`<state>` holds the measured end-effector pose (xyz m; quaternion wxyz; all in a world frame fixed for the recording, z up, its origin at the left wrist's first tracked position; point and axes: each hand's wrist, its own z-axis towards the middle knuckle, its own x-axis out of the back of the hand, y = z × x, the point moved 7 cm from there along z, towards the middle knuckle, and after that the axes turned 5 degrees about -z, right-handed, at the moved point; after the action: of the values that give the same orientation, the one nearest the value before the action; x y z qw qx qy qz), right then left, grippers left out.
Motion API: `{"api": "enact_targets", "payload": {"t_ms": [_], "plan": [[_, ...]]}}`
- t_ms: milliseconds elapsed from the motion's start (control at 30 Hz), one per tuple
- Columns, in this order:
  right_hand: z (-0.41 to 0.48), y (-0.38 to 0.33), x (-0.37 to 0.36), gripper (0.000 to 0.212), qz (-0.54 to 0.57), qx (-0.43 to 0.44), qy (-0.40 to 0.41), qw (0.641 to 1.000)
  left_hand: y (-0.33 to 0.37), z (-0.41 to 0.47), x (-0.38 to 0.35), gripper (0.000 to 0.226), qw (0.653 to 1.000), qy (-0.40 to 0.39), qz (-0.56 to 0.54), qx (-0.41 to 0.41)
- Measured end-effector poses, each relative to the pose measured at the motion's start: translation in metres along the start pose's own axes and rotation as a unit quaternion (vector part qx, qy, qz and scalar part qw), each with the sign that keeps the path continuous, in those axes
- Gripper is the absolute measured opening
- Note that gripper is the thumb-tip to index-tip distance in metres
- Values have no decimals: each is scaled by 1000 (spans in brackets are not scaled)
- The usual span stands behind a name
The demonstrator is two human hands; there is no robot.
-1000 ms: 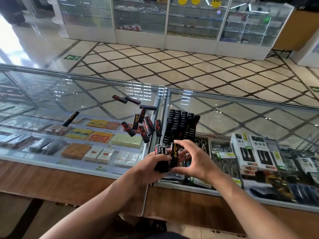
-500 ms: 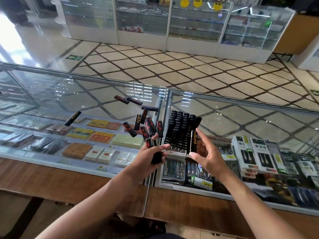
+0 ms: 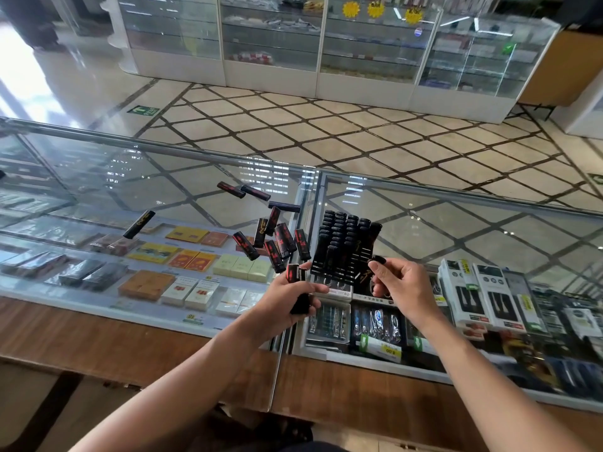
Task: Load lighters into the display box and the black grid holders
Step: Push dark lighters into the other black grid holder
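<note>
My left hand (image 3: 287, 305), centre frame, grips a bundle of lighters (image 3: 294, 275); my fingers hide their count. My right hand (image 3: 403, 285), just right of it, pinches one black lighter (image 3: 368, 272) at the near right corner of the display box (image 3: 337, 291). The box stands on the glass counter (image 3: 456, 230) beside the metal seam (image 3: 306, 220). Loose lighters (image 3: 277, 238) lie scattered left of the seam, with one stray (image 3: 138, 224) well apart at mid-left. Open glass runs right of the box and back to the far rail (image 3: 163, 146). My hands cover part of the box's lower front. Whether the pinched lighter sits in a slot, I cannot tell.
</note>
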<state>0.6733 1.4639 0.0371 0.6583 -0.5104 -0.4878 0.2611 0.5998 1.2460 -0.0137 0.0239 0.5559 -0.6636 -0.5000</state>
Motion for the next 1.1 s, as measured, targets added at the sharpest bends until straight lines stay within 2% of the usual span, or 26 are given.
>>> {"api": "enact_targets", "payload": {"t_ms": [200,433,533,800,933,1100], "plan": [[5,0,-1,24,-12,-9,-6,1000,-1,0,1,67,1000,-1,0,-2],[11,-3,3,17,-55,5,3,998,-2,-1,0,54,1000,-16,3,3],[17,-4,6,16,-75,27,16,997,-2,-1,0,54,1000,-21,9,0],[27,-10,7,29,-103,74,33,991,-2,-1,-1,57,1000,-20,13,-5],[28,-12,9,17,-99,82,42,991,-2,-1,-1,57,1000,-17,10,-3],[31,-12,10,15,-139,94,51,984,-1,-2,-2,58,1000,-12,13,-3]]}}
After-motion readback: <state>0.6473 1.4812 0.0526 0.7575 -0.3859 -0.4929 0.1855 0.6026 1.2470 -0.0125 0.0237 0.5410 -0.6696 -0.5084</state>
